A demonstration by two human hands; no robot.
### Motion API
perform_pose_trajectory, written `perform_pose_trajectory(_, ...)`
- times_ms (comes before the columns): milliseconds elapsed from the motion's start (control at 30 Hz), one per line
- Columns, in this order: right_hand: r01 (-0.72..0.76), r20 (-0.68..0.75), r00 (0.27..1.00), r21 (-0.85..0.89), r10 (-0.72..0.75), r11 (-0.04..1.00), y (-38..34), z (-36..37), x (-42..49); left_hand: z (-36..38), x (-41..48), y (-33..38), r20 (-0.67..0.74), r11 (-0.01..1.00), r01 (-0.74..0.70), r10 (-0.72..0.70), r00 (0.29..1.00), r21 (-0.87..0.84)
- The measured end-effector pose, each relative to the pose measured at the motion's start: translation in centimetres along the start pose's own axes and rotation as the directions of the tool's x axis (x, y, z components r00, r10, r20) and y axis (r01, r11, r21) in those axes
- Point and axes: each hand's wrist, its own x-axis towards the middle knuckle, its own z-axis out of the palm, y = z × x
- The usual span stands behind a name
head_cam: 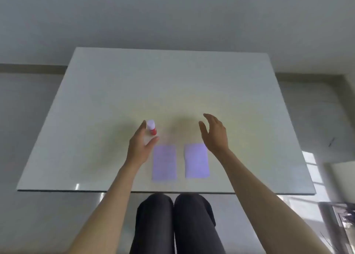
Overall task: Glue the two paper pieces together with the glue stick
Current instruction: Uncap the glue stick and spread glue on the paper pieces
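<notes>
Two pale purple paper pieces lie side by side near the table's front edge, the left paper point(164, 163) and the right paper point(196, 161), a small gap between them. A glue stick point(151, 127) with a red body and a white cap stands upright behind the left paper. My left hand point(139, 144) is open, its fingers and thumb curved around the glue stick without closing on it. My right hand point(215, 133) hovers open above the far corner of the right paper, holding nothing.
The white table point(96, 119) stretches wide to the left, right and back. My knees in dark trousers point(174, 223) show below the front edge. A window and dark frame point(326, 205) lie at the lower right.
</notes>
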Motion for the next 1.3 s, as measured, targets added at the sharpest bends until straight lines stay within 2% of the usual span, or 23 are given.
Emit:
perform_pose_trajectory(67, 0.078, -0.101, 0.993, 0.089, -0.069, 0.993, 0.2, 1.7, 0.4, 1.1, 0.6, -1.0, -0.12, 0.997, -0.065, 0.061, 0.991, -0.032)
perform_pose_trajectory(167, 0.209, -0.209, 0.963, 0.173, -0.171, 0.962, -0.7, 3.4, 0.5, 2.2, 1.9, -2.2, -0.241, 0.988, -0.154, 0.156, 0.958, 0.03)
perform_pose_trajectory(267, 0.349, -0.332, 0.911, 0.309, -0.244, 0.885, -1.3, 3.5, -1.3, 2.4, 1.8, -2.6, -0.342, 0.964, -0.263, 0.258, 0.903, 0.034)
perform_pose_trajectory(367, 0.373, -0.3, 0.922, 0.519, -0.245, 0.769, -2.0, 2.6, -4.1, 1.9, -0.5, -1.9, -0.412, 0.926, -0.376, 0.36, 0.837, 0.046)
perform_pose_trajectory(433, 0.296, -0.217, 0.954, 0.569, -0.208, 0.767, -2.7, 1.7, -6.3, 1.5, -3.0, -1.0, -0.406, 0.884, -0.456, 0.455, 0.792, 0.102)
perform_pose_trajectory(533, 0.114, 0.042, 0.986, 0.528, -0.16, 0.841, -4.3, 0.2, -8.3, 0.3, -6.1, 0.6, -0.322, 0.831, -0.506, 0.557, 0.766, 0.232)
perform_pose_trajectory(567, 0.083, 0.115, 0.98, 0.502, -0.161, 0.861, -4.9, 0.0, -8.6, -0.2, -6.7, 1.0, -0.292, 0.813, -0.512, 0.579, 0.761, 0.276)
perform_pose_trajectory(633, 0.103, 0.176, 0.965, 0.432, -0.196, 0.896, -6.0, -0.2, -9.1, -0.9, -7.8, 1.6, -0.264, 0.788, -0.523, 0.607, 0.749, 0.326)
perform_pose_trajectory(700, 0.194, 0.182, 0.941, 0.401, -0.286, 0.895, -6.7, 0.0, -9.3, -1.6, -8.4, 1.9, -0.263, 0.765, -0.534, 0.632, 0.729, 0.36)
perform_pose_trajectory(767, 0.283, 0.175, 0.898, 0.47, -0.403, 0.836, -6.5, -0.1, -9.4, -2.1, -8.6, 2.1, -0.258, 0.746, -0.537, 0.65, 0.715, 0.393)
perform_pose_trajectory(833, 0.295, 0.187, 0.869, 0.548, -0.459, 0.782, -6.3, -0.5, -9.7, -2.7, -8.8, 2.2, -0.256, 0.746, -0.531, 0.649, 0.717, 0.403)
perform_pose_trajectory(967, 0.247, 0.09, 0.937, 0.508, -0.336, 0.825, -6.7, -0.3, -9.7, -2.7, -8.7, 2.6, -0.246, 0.738, -0.537, 0.656, 0.714, 0.41)
perform_pose_trajectory(1033, 0.305, 0.033, 0.928, 0.501, -0.37, 0.81, -6.6, -0.2, -9.7, -2.5, -8.6, 2.7, -0.24, 0.729, -0.539, 0.663, 0.709, 0.421)
perform_pose_trajectory(1133, 0.335, 0.09, 0.88, 0.578, -0.466, 0.744, -6.0, -0.5, -9.6, -2.3, -8.3, 2.7, -0.253, 0.734, -0.522, 0.655, 0.712, 0.434)
perform_pose_trajectory(1200, 0.283, 0.087, 0.911, 0.582, -0.404, 0.762, -5.9, -0.2, -9.7, -2.1, -8.1, 2.8, -0.246, 0.731, -0.518, 0.656, 0.713, 0.445)
perform_pose_trajectory(1300, 0.321, -0.006, 0.922, 0.572, -0.387, 0.755, -5.5, 0.1, -9.0, -1.4, -8.1, 2.3, -0.228, 0.729, -0.51, 0.65, 0.725, 0.457)
